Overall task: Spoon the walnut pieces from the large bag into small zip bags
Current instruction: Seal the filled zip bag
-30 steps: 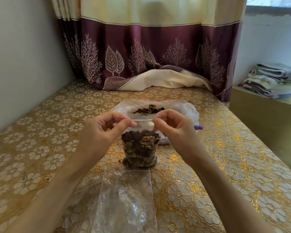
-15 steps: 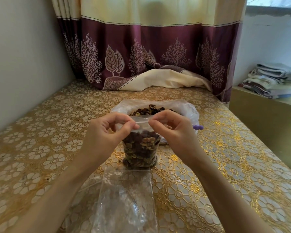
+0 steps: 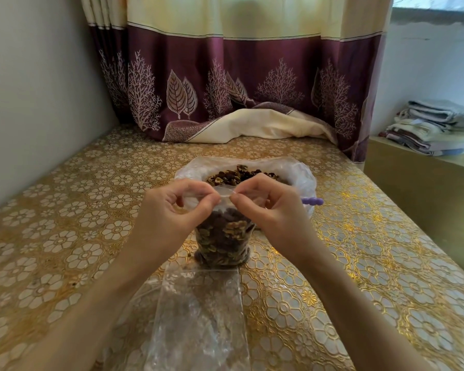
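A small zip bag (image 3: 223, 242) filled with walnut pieces stands upright on the gold-patterned table (image 3: 65, 236). My left hand (image 3: 172, 218) pinches the bag's top strip on the left side. My right hand (image 3: 273, 210) pinches the same strip on the right, fingertips almost meeting the left ones. Behind them lies the large clear bag (image 3: 298, 172), open, with walnut pieces (image 3: 239, 174) showing. A purple spoon handle (image 3: 312, 201) sticks out to the right of my right hand; its bowl is hidden.
Empty clear zip bags (image 3: 198, 322) lie flat at the table's near edge between my forearms. A maroon and cream curtain (image 3: 239, 84) hangs at the back and bunches onto the table. A wall stands on the left. Folded towels (image 3: 434, 127) sit on a shelf at right.
My two hands have drawn closer together along the small bag's top strip, and the strip has risen slightly toward the large bag's mouth.
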{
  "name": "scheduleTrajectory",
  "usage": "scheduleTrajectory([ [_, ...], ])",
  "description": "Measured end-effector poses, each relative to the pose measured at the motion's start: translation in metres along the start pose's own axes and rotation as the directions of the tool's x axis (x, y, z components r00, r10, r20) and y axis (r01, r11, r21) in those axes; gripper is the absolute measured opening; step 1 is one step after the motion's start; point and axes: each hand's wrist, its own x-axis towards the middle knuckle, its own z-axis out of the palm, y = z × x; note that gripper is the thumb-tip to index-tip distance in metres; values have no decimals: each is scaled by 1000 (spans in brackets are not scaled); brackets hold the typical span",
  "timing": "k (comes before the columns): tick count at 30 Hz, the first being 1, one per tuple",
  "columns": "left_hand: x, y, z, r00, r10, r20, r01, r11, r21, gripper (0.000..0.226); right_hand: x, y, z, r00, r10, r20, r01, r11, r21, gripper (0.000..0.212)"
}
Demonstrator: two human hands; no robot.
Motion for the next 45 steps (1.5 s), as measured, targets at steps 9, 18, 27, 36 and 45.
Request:
scheduleTrajectory([
  [9, -1, 5, 2, 999, 43, 32, -43, 999, -1, 9, -1, 0, 4, 998, -61, -2, 61, 998, -16, 9],
  [18, 0, 6, 2, 992, 122, 41, -125, 989, 85, 10, -1, 0, 3, 997, -72, -7, 71, 996, -47, 13],
  [27, 3, 3, -4, 974, 214, 80, -223, 965, 140, 18, -1, 1, 3, 998, -61, 30, 63, 995, -79, 6],
  [36, 9, -9, -15, 994, 100, 41, -106, 976, 188, 11, 6, 9, -15, 998, 47, -37, -47, 999, -15, 14],
  [45, 10, -29, -20, 986, -155, -65, 151, 987, -57, 28, 4, 27, -11, 970, 210, -125, -170, 948, 269, 10],
])
